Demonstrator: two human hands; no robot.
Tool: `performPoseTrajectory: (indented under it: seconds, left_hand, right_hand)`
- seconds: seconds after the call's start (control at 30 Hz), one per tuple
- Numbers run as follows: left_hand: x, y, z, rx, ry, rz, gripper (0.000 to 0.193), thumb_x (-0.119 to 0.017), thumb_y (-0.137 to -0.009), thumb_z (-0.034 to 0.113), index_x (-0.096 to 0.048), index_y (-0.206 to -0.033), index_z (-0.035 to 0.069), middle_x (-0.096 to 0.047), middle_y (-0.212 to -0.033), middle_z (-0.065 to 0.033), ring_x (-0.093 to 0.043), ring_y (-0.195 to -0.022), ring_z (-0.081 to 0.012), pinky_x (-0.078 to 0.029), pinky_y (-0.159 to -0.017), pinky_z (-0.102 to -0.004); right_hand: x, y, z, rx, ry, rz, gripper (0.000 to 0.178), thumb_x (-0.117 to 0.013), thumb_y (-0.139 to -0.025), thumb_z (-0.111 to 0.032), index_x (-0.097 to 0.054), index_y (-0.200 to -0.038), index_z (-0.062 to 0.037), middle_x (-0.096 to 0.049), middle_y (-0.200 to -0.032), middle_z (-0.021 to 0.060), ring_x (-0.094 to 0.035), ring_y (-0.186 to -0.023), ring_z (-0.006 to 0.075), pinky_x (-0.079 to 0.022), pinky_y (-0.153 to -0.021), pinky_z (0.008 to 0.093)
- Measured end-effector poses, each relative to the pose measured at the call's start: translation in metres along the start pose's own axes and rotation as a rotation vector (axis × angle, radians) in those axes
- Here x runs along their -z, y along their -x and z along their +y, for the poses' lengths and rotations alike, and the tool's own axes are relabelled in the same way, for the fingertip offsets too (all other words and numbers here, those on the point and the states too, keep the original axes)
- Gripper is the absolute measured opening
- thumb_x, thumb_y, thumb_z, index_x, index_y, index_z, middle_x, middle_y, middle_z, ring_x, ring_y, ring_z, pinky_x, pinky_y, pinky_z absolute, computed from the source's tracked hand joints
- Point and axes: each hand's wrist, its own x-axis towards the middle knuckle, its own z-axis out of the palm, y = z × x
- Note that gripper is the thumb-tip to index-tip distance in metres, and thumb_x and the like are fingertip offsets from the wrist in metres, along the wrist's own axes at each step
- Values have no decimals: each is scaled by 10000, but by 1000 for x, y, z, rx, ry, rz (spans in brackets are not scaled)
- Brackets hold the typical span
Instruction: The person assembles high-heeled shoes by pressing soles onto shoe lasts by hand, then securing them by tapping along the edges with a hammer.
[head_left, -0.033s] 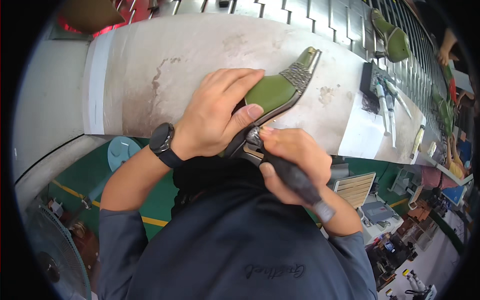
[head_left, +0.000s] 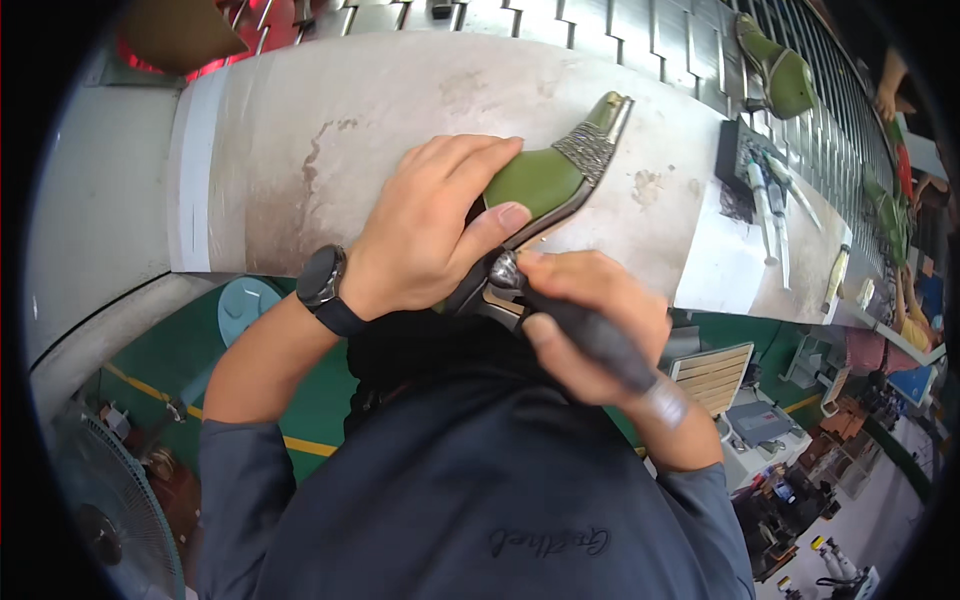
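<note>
A green pointed shoe (head_left: 535,185) with a braided silvery band is tilted on its side near the bench's front edge, its tip pointing away to the right. My left hand (head_left: 425,220) is closed over it, fingers across the upper and thumb along the sole side. In my closed right hand (head_left: 600,310) is a hand tool with a thick dark handle (head_left: 603,345) and a shiny rounded metal end (head_left: 505,270). That metal end is at the shoe's sole edge, just below my left thumb; whether it touches cannot be made out. The handle's far end is blurred.
The pale stained bench (head_left: 400,90) bears a dark holder (head_left: 735,155) with several slim tools at the right. Beyond runs a metal slatted conveyor (head_left: 690,50) carrying another green shoe (head_left: 780,70). A fan (head_left: 115,510) stands low at left. Other people's hands show at far right.
The handle's far end has swung right and slightly up, along with my right hand. The shoe has shifted slightly to the left in the picture. My left hand keeps its grip.
</note>
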Motion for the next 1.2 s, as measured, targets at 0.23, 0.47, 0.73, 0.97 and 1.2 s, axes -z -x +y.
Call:
performPoseTrajectory:
  seconds: [0.23, 0.47, 0.73, 0.97, 1.2]
  left_hand:
    - [-27, -47, 37, 144, -186, -1, 887, -854, -817, 345, -454, -1500, -57, -653, -1293, -266, -641, -1170, -439, -513, -985, -488]
    - [-22, -55, 42, 248, -157, -136, 800, -828, -804, 252, -487, -1465, -41, -688, -1119, -268, -663, -1045, -452, -531, -918, -496]
    - [-16, -55, 37, 234, -74, -111, 842, -833, -819, 243, -447, -1503, -59, -691, -1195, -271, -684, -1113, -412, -531, -980, -458]
    - [61, -61, 87, -103, 445, 370, 800, -846, -825, 169, -469, -1508, -8, -602, -1415, -185, -587, -1289, -261, -468, -1102, -383]
    - [32, -61, 105, -107, 248, 289, 671, -795, -802, 76, -487, -1396, 31, -649, -1315, -141, -602, -1243, -221, -459, -1089, -376]
  right_hand:
    - [43, -3, -9, -341, -372, 508, 265, -683, -964, 19, -656, -1221, 73, -758, -1190, 177, -715, -1092, 189, -544, -987, 313]
    - [62, -49, 21, -362, -281, 356, 155, -745, -940, -32, -716, -1068, 49, -788, -1025, 103, -728, -927, 132, -572, -855, 272]
    - [79, -63, 97, -562, -400, 539, 188, -765, -958, -159, -760, -1047, 7, -747, -967, 50, -698, -887, 133, -590, -832, 290]
    - [62, -15, 73, -549, -443, 588, 189, -752, -965, -119, -748, -1075, 35, -775, -1032, 107, -711, -933, 156, -576, -867, 288]
    - [72, -11, -55, 118, -210, 411, 347, -713, -965, -69, -616, -1281, 39, -724, -1236, 256, -702, -1186, 294, -539, -1049, 404]
